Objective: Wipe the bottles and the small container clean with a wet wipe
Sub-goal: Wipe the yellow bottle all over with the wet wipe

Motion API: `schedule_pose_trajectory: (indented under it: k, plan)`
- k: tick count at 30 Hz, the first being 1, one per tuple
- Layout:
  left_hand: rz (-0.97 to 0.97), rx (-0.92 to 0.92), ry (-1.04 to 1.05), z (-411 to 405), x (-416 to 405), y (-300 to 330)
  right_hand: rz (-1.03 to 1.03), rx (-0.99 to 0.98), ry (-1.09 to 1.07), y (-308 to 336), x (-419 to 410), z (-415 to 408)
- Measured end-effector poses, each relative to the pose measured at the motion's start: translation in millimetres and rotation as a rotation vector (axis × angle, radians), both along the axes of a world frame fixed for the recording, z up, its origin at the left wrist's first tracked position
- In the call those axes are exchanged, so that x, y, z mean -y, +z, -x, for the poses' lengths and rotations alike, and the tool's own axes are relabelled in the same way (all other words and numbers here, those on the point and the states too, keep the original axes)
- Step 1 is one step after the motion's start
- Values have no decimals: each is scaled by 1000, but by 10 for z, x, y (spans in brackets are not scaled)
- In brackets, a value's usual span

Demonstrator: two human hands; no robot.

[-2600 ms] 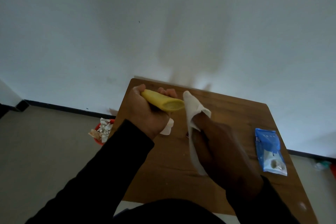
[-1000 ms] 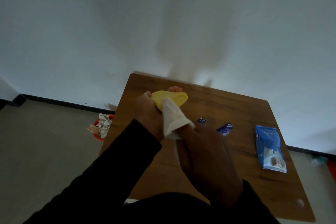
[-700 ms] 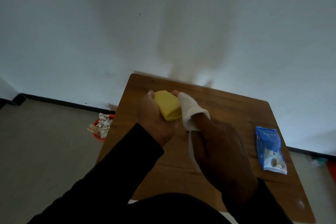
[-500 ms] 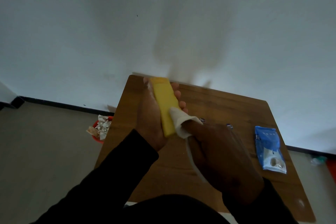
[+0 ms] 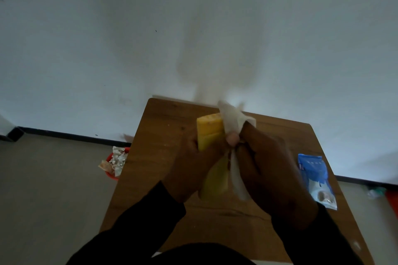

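Note:
My left hand [image 5: 193, 165] grips a flat yellow bottle [image 5: 210, 133] around its middle, held above the wooden table [image 5: 159, 135] with one end pointing away from me. My right hand [image 5: 271, 170] holds a white wet wipe [image 5: 231, 120] wrapped over its fingers, pressed against the bottle's right side near the far end. A tail of the wipe hangs down between my hands. The other bottles and the small container are hidden behind my hands.
A blue wet-wipe pack [image 5: 315, 178] lies on the table's right side. A red bin [image 5: 115, 162] with crumpled white waste stands on the floor left of the table. A white wall rises just behind the table.
My right hand has slid the wipe up the bottle's right side from its middle to its far end. My left hand has shifted down to the bottle's middle.

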State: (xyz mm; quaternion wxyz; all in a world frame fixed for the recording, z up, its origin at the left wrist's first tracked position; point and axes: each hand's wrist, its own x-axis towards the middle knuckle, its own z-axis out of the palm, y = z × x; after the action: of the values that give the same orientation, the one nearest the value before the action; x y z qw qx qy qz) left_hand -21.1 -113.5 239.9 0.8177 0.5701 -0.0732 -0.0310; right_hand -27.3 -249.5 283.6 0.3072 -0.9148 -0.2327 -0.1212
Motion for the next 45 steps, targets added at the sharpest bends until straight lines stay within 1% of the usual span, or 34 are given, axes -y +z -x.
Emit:
schedule_pose_trajectory:
  k: [2, 4, 6, 8, 10, 12, 14, 16, 19, 23, 24, 28, 30, 33, 35, 38, 40, 42, 43, 45]
  plan:
    - [-25, 141, -23, -18, -95, -18, -168, -27, 54, 23, -20, 94]
    - [-66, 227, -30, -46, -183, -2, -305, -3, -4, 21, -15, 152]
    - [-126, 313, -5, -65, -231, 7, -356, 89, -130, 2, 23, 167]
    - [-215, 387, 93, -78, -246, -8, -378, 134, -183, -5, 64, 187]
    - [-294, 465, 176, -89, -246, -43, -331, 116, -128, -3, 64, 239]
    - [-334, 540, 215, -89, -239, -45, -203, 72, -39, -14, 27, 312]
    - [-392, 610, 231, -85, -217, -27, -63, 96, 23, -35, -12, 354]
    - [-423, 641, 246, -93, -207, -43, -28, 103, 3, -53, -13, 339]
    - [-369, 629, 267, -84, -226, -56, -37, 92, -45, -66, 61, 325]
    - [-386, 622, 262, -69, -191, -57, 54, 132, 81, 1, 29, 406]
    - [-391, 619, 263, -68, -181, -70, 71, 146, 85, 12, 20, 397]
    - [-358, 609, 270, -67, -192, -89, 94, 145, 10, 19, 85, 307]
    - [-366, 612, 272, -67, -186, -98, 122, 136, 42, 12, 121, 337]
    - [-377, 562, 265, -45, -152, -144, 152, 146, 123, 10, 105, 382]
    - [-365, 548, 229, -40, -138, -157, 173, 160, 89, 31, 83, 338]
    - [-394, 581, 259, -46, -163, -87, 176, 164, 33, 73, 109, 300]
    - [-414, 545, 263, -39, -165, -124, 161, 129, 103, 80, 121, 340]
    - [-422, 432, 280, -29, -151, -169, 189, 135, 178, 89, 80, 377]
    - [-423, 428, 268, -22, -145, -182, 211, 159, 185, 93, 58, 364]
    - [-420, 482, 242, -17, -135, -168, 218, 156, 124, 108, 34, 293]
